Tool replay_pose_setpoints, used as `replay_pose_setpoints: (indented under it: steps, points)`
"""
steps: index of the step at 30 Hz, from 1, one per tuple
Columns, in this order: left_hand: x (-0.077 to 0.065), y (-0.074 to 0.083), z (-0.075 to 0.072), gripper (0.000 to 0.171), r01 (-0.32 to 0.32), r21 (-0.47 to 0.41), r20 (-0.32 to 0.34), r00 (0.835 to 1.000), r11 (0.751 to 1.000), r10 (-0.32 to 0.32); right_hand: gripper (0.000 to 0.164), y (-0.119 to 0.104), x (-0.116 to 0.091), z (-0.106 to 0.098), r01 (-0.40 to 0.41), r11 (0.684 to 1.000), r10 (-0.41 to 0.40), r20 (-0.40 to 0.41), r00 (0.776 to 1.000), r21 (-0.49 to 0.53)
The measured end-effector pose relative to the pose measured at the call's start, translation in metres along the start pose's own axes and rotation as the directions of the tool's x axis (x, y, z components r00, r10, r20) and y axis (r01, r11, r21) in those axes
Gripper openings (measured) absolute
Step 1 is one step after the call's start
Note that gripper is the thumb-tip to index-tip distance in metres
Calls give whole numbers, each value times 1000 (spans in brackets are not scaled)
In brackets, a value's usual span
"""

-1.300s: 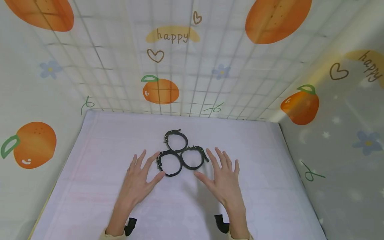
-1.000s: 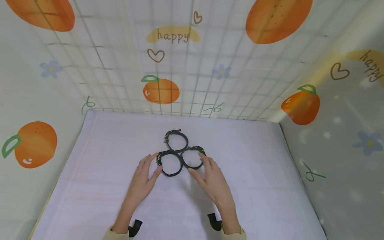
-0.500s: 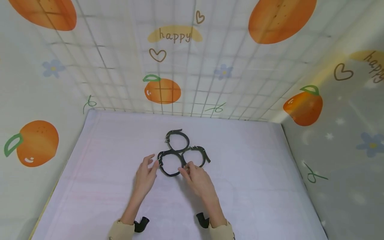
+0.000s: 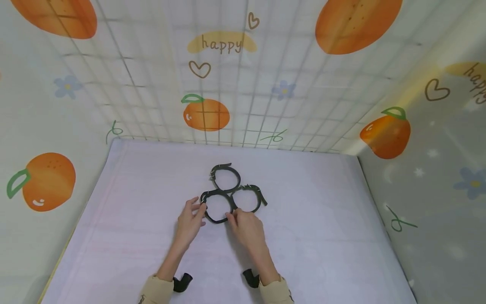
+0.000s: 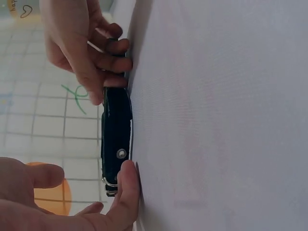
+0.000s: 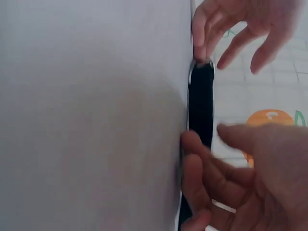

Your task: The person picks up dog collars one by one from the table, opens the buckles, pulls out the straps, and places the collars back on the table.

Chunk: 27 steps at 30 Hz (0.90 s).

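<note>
Three black buckled collars lie as touching rings on the white table: a front-left collar point(image 4: 218, 221), a right collar point(image 4: 260, 195) and a back collar point(image 4: 213, 172). My right hand point(image 4: 247, 229) is at the front-left collar's near right side, fingers curled over the band and thumb beside it. Its left side, by the buckle, is touched by a finger of my left hand point(image 4: 188, 223), whose thumb stands apart. In the left wrist view a metal stud and a ring show on the band point(image 5: 117, 130). My right fingertips are partly hidden in the head view.
A white cloth covers the table point(image 4: 322, 236). Around it hang pale curtains with printed oranges point(image 4: 206, 115), and a wire grid point(image 4: 250, 105) shows through at the back. Black angled pieces point(image 4: 183, 283) sit at both wrists.
My right hand has moved left from the right collar to the front-left collar, its fingers curling in. My left hand has drawn in slightly to the buckle side. The collars look nearly unmoved.
</note>
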<state>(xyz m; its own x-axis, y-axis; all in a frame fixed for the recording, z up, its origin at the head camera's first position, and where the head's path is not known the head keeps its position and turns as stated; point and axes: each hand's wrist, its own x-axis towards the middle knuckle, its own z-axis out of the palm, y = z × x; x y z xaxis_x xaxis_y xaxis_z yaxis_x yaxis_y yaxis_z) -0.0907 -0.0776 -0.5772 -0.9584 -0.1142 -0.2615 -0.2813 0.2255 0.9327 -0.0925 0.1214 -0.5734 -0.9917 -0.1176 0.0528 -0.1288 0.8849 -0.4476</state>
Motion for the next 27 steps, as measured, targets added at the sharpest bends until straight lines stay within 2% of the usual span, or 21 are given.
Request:
replay_pose_setpoints:
  steps: [4, 7, 13, 20, 23, 27]
  points:
    - [1, 0, -1, 60, 40, -44, 25, 999, 998, -39, 37, -4, 1, 3, -132, 987, 131, 22, 991, 90]
    - [1, 1, -1, 60, 60, -65, 30, 998, 996, -58, 37, -7, 1, 3, -179, 976, 176, 33, 984, 128]
    - [1, 5, -2, 60, 63, -90, 37, 998, 994, -59, 25, -11, 1, -4, -197, 973, 199, -6, 980, 122]
    - [4, 12, -5, 53, 55, -140, 40, 998, 989, -49, 21, -17, 1, -23, -187, 974, 192, -26, 981, 126]
    - [5, 14, -5, 48, 41, -232, 32, 999, 972, -34, 18, -21, -3, -31, -169, 973, 177, -35, 984, 154]
    - [3, 20, -4, 42, 8, -386, 20, 1000, 922, -1, 19, -25, -13, -40, -126, 978, 140, -72, 988, 163]
